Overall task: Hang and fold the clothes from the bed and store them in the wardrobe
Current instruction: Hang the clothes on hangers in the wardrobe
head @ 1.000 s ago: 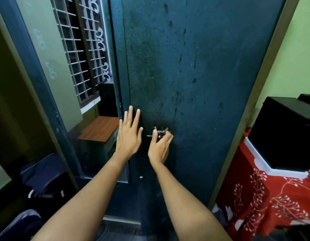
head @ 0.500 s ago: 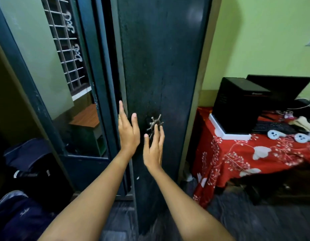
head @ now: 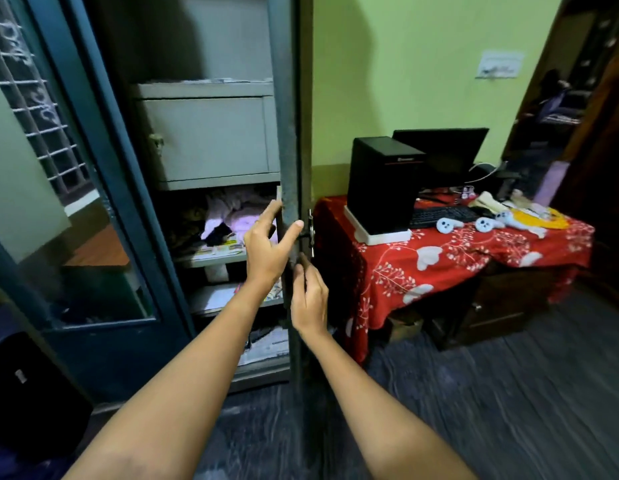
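The dark green steel wardrobe stands in front of me with its right door [head: 290,133] swung out and seen edge-on. My left hand [head: 266,245] wraps around the door's edge at handle height, thumb on the outer side by the metal handle [head: 311,232]. My right hand [head: 310,301] holds the same edge just below. Inside are a grey locker box [head: 207,136] and shelves with lilac and pink clothes [head: 232,214] and papers [head: 218,296]. No bed and no clothes from it are in view.
The wardrobe's left door [head: 103,216] carries a mirror. To the right a table under a red flowered cloth [head: 450,258] holds a black computer case [head: 382,188], monitor, keyboard and white controllers. A black bag [head: 27,393] sits low left. Dark floor stretches to the right.
The right wardrobe door has swung open towards me, showing the shelves. Both hands moved from the door's face and handle to its edge. My view turned right.
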{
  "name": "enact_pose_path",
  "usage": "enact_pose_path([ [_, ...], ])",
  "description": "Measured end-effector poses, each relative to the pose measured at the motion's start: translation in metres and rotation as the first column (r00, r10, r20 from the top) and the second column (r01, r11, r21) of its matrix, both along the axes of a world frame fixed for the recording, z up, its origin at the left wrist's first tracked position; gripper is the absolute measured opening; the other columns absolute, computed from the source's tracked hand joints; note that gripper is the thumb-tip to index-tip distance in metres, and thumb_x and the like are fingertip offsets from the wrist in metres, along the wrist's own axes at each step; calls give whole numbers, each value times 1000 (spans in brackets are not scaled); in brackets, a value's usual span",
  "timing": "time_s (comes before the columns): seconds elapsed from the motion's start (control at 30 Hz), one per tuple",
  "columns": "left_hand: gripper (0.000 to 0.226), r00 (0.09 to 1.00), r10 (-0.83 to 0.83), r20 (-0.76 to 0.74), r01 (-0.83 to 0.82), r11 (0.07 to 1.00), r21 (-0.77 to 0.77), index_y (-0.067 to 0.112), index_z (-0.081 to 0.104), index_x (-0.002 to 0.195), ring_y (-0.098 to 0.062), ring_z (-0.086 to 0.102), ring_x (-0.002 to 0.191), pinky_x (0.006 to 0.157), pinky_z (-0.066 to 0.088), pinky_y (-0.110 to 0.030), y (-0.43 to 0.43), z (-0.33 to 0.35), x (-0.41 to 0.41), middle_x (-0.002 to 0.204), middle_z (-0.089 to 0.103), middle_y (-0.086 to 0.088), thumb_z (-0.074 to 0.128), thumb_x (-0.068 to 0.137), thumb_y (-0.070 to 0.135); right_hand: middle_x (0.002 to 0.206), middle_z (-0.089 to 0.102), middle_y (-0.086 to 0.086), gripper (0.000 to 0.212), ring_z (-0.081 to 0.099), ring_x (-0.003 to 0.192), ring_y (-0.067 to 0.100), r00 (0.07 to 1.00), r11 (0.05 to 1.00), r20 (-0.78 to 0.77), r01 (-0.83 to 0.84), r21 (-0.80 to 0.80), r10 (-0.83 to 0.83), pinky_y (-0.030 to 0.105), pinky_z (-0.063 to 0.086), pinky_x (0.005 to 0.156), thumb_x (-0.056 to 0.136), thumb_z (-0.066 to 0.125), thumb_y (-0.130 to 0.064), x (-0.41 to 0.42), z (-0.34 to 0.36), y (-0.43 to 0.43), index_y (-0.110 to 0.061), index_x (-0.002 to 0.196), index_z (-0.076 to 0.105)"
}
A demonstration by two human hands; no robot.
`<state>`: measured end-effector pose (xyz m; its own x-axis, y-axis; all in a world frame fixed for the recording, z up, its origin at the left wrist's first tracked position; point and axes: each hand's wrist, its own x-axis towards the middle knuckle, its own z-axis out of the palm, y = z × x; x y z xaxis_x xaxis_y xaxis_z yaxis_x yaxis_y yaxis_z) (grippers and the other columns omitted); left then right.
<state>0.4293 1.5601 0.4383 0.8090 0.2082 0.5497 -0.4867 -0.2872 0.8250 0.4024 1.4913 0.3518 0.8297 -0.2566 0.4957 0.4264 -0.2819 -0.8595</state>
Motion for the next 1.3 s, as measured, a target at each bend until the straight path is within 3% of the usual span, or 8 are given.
enact_pose_path([
  [0.2,60,993,-109,-46,108,994,-18,8,60,123,-8,60,107,95,48,-26,-35,-3,0,117,65,-3,67,73,42,128,56,21,43,53,120,29,973,974,20,228,-4,-228,10,33,97,98,45,-21,-3,0,-34,5,132,48],
  [0.4,27,976,-193,-102,190,981,-38,4,66,112,0,60,87,85,50,-22,-34,-3,7,101,67,-4,62,89,16,122,42,12,31,47,111,22,822,872,384,484,-79,-421,27,40,98,90,50,-9,0,-8,-37,-3,120,55],
  [0.5,23,985,-127,-118,116,989,-97,1,67,107,11,55,72,76,47,-19,-10,-1,19,90,67,-2,58,91,14,124,41,10,30,46,112,21,891,922,369,346,-172,-265,20,35,101,88,49,-4,11,-6,-15,-2,117,56],
  [0.6,26,989,-22,-148,2,991,-135,4,68,104,-11,60,87,87,48,-31,25,2,32,97,69,-15,59,89,24,121,48,20,34,48,110,20,969,979,226,137,-149,-101,2,30,96,85,51,4,35,3,8,5,118,56],
  [0.77,26,972,200,-123,-194,979,59,2,66,110,-10,58,88,72,38,0,87,7,59,103,69,-13,58,90,17,117,52,18,31,55,105,29,995,994,-5,-96,-53,96,37,45,95,87,53,-4,94,23,58,2,117,58],
  [0.87,37,957,278,-85,-253,940,228,3,63,116,-19,62,104,90,45,-17,128,13,84,114,66,-12,57,85,22,119,56,19,26,57,103,29,960,977,-181,-202,73,212,33,43,94,90,55,-6,139,39,95,1,116,59],
  [1.07,47,901,426,76,-349,610,712,3,49,132,-27,40,132,107,31,-32,206,32,142,143,42,-15,53,85,7,68,57,-7,9,52,71,12,850,892,-304,-350,284,431,29,42,75,89,55,-18,225,65,177,-20,83,61],
  [1.3,61,877,430,217,-285,102,953,3,33,142,-32,13,143,117,1,-38,276,57,216,151,26,-18,49,85,20,100,59,4,23,51,92,18,676,757,-365,-473,451,640,28,37,69,100,42,-28,308,70,262,-16,99,61],
])
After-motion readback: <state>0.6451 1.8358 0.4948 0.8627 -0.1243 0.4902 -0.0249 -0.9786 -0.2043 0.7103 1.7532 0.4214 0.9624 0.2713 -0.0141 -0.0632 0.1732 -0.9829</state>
